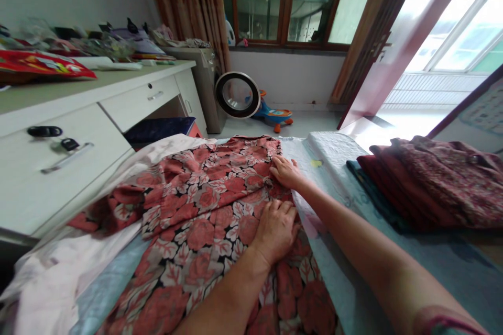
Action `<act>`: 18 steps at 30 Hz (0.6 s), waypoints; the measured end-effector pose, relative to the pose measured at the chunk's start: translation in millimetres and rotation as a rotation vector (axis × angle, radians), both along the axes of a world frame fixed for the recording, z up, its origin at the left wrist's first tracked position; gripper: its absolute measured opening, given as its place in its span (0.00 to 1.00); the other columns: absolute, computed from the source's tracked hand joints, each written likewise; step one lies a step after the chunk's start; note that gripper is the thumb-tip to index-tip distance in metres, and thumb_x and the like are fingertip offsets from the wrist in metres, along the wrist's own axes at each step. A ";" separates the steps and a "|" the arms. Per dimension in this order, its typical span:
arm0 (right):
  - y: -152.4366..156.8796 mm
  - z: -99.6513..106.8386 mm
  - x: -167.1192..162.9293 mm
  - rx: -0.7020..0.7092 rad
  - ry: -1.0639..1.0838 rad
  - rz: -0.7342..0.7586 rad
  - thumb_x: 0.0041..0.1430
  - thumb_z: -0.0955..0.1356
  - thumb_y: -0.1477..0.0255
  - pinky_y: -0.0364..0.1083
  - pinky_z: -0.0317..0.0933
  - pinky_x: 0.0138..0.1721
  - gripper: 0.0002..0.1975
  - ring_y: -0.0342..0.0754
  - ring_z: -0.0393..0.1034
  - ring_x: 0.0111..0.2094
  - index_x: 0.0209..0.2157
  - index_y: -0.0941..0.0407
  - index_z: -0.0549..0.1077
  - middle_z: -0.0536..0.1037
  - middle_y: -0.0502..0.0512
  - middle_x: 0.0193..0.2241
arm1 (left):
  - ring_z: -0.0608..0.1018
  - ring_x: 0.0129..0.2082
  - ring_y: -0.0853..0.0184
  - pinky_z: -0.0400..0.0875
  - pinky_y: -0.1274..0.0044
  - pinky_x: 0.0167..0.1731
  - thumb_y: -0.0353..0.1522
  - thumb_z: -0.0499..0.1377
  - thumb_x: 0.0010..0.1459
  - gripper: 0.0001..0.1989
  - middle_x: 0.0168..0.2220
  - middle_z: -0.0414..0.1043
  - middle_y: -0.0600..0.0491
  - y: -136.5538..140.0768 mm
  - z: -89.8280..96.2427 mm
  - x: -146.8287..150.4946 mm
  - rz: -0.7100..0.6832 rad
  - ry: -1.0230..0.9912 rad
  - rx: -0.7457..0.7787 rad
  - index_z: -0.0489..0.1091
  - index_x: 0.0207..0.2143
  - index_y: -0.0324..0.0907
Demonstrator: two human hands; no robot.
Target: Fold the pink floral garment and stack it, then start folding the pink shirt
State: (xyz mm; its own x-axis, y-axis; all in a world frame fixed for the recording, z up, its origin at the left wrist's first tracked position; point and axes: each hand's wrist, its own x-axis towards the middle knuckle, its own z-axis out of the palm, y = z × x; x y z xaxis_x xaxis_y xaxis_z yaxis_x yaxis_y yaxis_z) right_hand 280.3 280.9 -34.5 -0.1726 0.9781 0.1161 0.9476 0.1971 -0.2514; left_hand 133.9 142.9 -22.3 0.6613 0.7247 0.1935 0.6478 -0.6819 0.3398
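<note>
A red, grey and black floral dress (pixel 204 235) lies spread across the bed, one sleeve (pixel 121 207) stretched out to the left. My left hand (pixel 277 227) rests palm down on it near its right side, fingers bent slightly and laid on the cloth. Farther up, my right hand (pixel 286 171) lies at the dress's right edge with its fingers extended over the fabric. Neither hand visibly grips a fold. Beneath and left of the dress is a pale pinkish-white cloth (pixel 51 282), partly hidden.
A stack of folded dark red and patterned clothes (pixel 436 183) sits on the light blue bed cover (pixel 349 251) at right. On the left stands a white desk (pixel 74 131) with a cluttered top. A washing machine door (pixel 238 95) hangs open beyond the bed, near a blue-orange ride-on toy (pixel 275 113).
</note>
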 end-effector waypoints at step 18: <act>-56.2 -0.7 4.0 0.049 -0.049 0.031 0.71 0.56 0.65 0.64 0.39 0.66 0.20 0.51 0.54 0.66 0.60 0.50 0.64 0.63 0.57 0.66 | 0.71 0.48 0.59 0.63 0.65 0.53 0.35 0.56 0.64 0.08 0.44 0.73 0.49 -5.5 1.7 -5.6 0.083 -0.012 0.097 0.73 0.40 0.44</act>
State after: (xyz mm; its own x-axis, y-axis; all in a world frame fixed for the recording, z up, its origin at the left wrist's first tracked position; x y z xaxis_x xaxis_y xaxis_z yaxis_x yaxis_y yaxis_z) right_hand 284.3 224.7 -35.3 -0.2097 0.9654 0.1549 0.9517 0.2378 -0.1941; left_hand 128.3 137.3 -20.5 0.5968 0.7546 0.2728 0.6999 -0.6558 0.2828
